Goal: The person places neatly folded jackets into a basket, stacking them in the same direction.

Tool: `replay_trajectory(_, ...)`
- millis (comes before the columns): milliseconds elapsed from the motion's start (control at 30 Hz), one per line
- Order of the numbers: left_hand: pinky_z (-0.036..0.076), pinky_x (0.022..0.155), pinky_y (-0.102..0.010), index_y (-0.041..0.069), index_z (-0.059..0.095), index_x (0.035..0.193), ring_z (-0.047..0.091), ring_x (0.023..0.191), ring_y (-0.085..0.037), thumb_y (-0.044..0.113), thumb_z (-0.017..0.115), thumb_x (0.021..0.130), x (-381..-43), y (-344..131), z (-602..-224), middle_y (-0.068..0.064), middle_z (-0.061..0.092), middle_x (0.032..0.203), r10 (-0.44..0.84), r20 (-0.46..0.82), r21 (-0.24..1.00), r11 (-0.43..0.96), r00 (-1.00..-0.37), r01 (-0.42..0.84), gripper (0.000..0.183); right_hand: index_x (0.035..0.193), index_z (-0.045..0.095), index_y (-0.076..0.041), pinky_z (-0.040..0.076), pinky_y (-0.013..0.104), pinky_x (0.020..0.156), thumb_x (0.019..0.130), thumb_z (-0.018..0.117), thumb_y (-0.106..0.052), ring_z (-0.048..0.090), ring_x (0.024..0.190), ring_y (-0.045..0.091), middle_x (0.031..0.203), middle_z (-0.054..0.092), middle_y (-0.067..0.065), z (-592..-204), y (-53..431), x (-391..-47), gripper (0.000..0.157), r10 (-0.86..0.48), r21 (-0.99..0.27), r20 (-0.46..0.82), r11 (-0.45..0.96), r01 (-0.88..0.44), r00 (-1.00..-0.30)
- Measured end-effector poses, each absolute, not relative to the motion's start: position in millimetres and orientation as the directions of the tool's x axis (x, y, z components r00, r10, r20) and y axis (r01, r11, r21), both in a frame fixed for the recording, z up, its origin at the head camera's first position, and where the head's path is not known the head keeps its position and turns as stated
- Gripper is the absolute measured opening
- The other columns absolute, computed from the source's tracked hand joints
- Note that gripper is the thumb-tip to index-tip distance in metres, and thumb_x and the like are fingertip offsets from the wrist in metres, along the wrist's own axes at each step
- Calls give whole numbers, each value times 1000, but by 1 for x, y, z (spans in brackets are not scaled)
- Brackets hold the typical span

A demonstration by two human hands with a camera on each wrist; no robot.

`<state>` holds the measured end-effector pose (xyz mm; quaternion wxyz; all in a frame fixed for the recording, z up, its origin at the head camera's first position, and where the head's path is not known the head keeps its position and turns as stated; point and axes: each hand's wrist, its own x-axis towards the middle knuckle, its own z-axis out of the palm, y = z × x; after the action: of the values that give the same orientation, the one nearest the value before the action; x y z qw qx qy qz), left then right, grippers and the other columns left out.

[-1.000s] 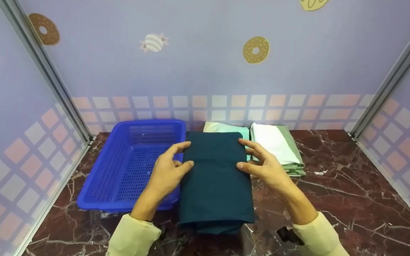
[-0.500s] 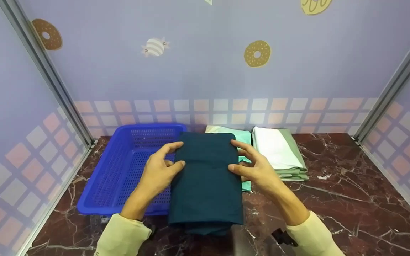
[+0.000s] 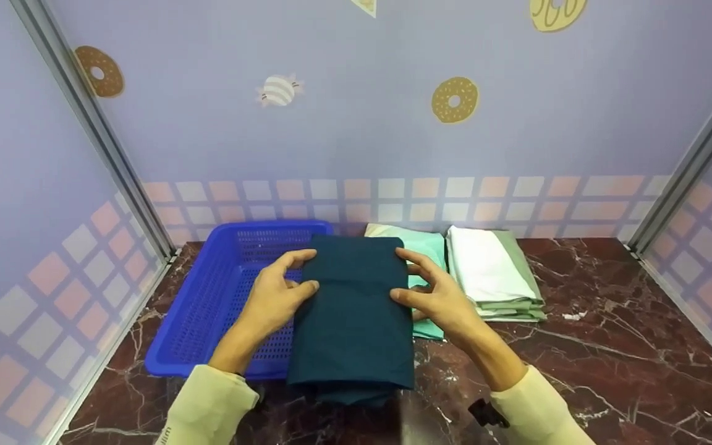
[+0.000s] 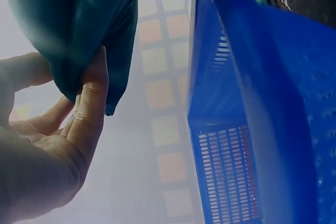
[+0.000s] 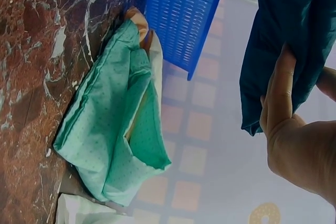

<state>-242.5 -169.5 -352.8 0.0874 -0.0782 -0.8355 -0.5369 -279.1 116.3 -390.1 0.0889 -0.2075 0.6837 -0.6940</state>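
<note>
A folded dark teal cloth (image 3: 356,315) hangs in the air in front of me, held level between both hands. My left hand (image 3: 275,296) pinches its left side, thumb on top and fingers beneath, as the left wrist view shows. On the opposite side my right hand (image 3: 439,293) grips the edge the same way. Below and to the left stands a blue plastic basket (image 3: 173,334) with slotted walls; the cloth hides its right side in the head view. A mint-green folded cloth (image 5: 105,124) lies on the table, partly covered by the right hand and the teal cloth.
To the right of the mint cloth lies a folded white and green cloth (image 3: 492,266). The dark red marbled tabletop (image 3: 609,352) carries all of these. A patterned back wall (image 3: 356,136) and side panels close in the space.
Both hands have carried the teal cloth leftward, so it overlaps the basket's right side more. More of the mint-green cloth shows now. The head view has shifted slightly.
</note>
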Motion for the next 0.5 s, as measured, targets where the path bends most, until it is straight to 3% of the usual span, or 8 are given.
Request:
replay_trajectory(200,51,62,-28,1,61,146,59,64,-16,0,68,96,-247,-182,-350,-23,59,141,36,213,882,422,-976,208,51,165,37,-11,63,44,71,96,75,-6,71,101,30,147,49,24,-391,106,-284,79,-428,-988,152,-92,-124,-891)
replay_trajectory(500,57,75,-32,1,58,149,71,87,-24,2,67,98,-254,-205,-344,-24,57,142,38,170,891,421,-985,170,52,166,34,-13,63,45,71,96,74,-6,71,109,36,150,48,24,-387,87,-287,81,-458,-987,131,-140,-74,-879)
